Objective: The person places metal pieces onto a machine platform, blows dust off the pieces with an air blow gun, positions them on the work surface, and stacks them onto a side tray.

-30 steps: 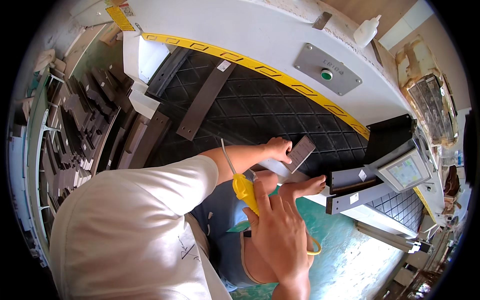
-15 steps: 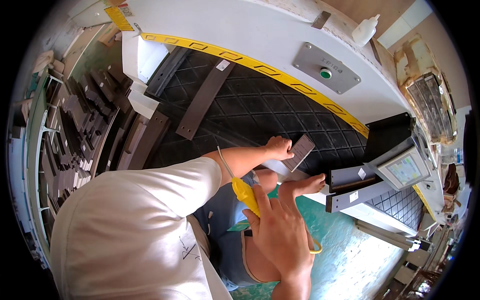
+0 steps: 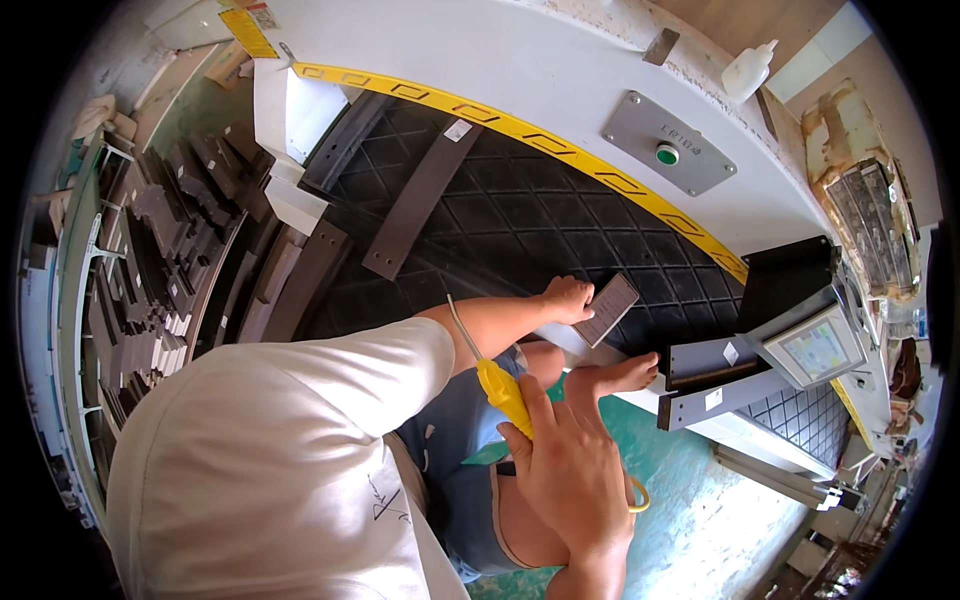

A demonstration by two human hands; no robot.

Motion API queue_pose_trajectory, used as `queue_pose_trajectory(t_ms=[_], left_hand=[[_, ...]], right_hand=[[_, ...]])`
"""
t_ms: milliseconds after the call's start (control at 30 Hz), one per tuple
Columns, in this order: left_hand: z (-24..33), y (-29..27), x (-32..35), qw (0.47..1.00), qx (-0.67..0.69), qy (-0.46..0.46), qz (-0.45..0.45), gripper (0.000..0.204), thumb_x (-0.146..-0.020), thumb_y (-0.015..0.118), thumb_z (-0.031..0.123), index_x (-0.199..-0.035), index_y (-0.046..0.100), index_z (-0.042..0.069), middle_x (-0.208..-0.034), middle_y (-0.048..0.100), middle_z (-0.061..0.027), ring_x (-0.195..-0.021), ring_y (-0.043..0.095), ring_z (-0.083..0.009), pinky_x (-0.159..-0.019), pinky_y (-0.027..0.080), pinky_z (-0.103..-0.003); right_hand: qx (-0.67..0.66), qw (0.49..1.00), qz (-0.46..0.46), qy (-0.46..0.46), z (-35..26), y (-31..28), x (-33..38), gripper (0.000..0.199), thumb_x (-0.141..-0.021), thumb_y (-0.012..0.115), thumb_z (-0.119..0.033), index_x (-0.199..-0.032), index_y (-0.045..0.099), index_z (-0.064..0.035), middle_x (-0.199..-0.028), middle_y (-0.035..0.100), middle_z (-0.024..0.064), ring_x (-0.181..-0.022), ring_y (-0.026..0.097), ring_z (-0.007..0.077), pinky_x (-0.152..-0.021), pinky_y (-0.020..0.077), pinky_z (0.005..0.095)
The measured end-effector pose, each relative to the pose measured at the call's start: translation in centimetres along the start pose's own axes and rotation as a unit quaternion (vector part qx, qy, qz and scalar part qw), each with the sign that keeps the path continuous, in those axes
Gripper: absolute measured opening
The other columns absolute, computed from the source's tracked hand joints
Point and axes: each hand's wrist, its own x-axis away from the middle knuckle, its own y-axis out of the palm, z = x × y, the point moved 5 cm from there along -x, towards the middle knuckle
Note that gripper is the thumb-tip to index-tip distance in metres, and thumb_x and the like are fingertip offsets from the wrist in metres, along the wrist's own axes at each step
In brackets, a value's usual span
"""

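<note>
A yellow air blow gun (image 3: 503,396) with a thin bent metal nozzle is in my right hand (image 3: 572,475), fingers curled round its body. The gun sits over my lap, its nozzle aimed up and to the left. Part of a yellow hose (image 3: 639,495) shows beside my right wrist. My left arm reaches out over a black quilted bed, where my left hand (image 3: 568,300) is closed at the left edge of a phone (image 3: 607,309). The phone stands tilted with its screen lit; the fingertips behind its edge are partly hidden.
A dark board (image 3: 424,200) lies across the black bed (image 3: 495,215). Two dark drilled boards (image 3: 715,395) rest by a tilted touchscreen (image 3: 815,346). A white machine beam with a green button (image 3: 667,153) runs behind. Stacked dark boards (image 3: 165,270) fill the left.
The whole view has shifted slightly to the right. My hands, the blow gun and the phone keep nearly the same places relative to each other.
</note>
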Motion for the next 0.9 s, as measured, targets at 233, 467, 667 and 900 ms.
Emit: queue_pose_trajectory(t_ms=[233,467,667,900], left_hand=[[0.48,-0.29,0.12,1.0,0.005,0.006,-0.006,0.048,-0.083,0.085,0.051,-0.104,0.07,0.011,-0.104,0.078,-0.0106,-0.106,0.072,-0.0351,-0.088,0.056,-0.051],[0.46,-0.63,-0.05,0.998,-0.005,0.013,-0.055,0.066,-0.067,0.095,0.054,-0.109,0.069,0.011,-0.111,0.077,-0.0099,-0.11,0.071,-0.0347,-0.091,0.055,-0.049],[0.32,-0.58,-0.07,0.997,-0.003,0.011,-0.071,0.066,-0.067,0.096,0.052,-0.111,0.069,0.011,-0.113,0.077,-0.0101,-0.111,0.071,-0.0348,-0.093,0.055,-0.049],[0.25,-0.47,0.05,0.998,-0.007,0.023,-0.058,0.064,-0.068,0.095,0.051,-0.111,0.069,0.012,-0.114,0.077,-0.0105,-0.112,0.071,-0.0348,-0.093,0.056,-0.049]], right_hand=[[0.068,0.996,0.04,-0.052,0.2,0.14,0.12,0.054,-0.108,0.065,-0.04,-0.145,0.057,-0.0023,-0.086,0.071,0.0124,-0.081,0.076,0.0266,-0.063,0.0602,0.0371],[0.061,0.996,0.028,-0.05,0.05,0.03,0.04,0.055,-0.108,0.064,-0.041,-0.145,0.058,-0.001,-0.086,0.071,0.0123,-0.081,0.076,0.0266,-0.064,0.0604,0.0374],[0.058,0.997,0.025,-0.046,-0.03,-0.03,0.09,0.054,-0.108,0.064,-0.041,-0.144,0.058,-0.0011,-0.087,0.071,0.012,-0.081,0.075,0.0263,-0.064,0.0605,0.0373],[-0.012,1.0,-0.016,0.016,0.23,0.1,0.05,0.052,-0.105,0.069,-0.037,-0.145,0.059,-0.0053,-0.094,0.073,0.016,-0.091,0.073,0.0368,-0.08,0.0582,0.0494]])
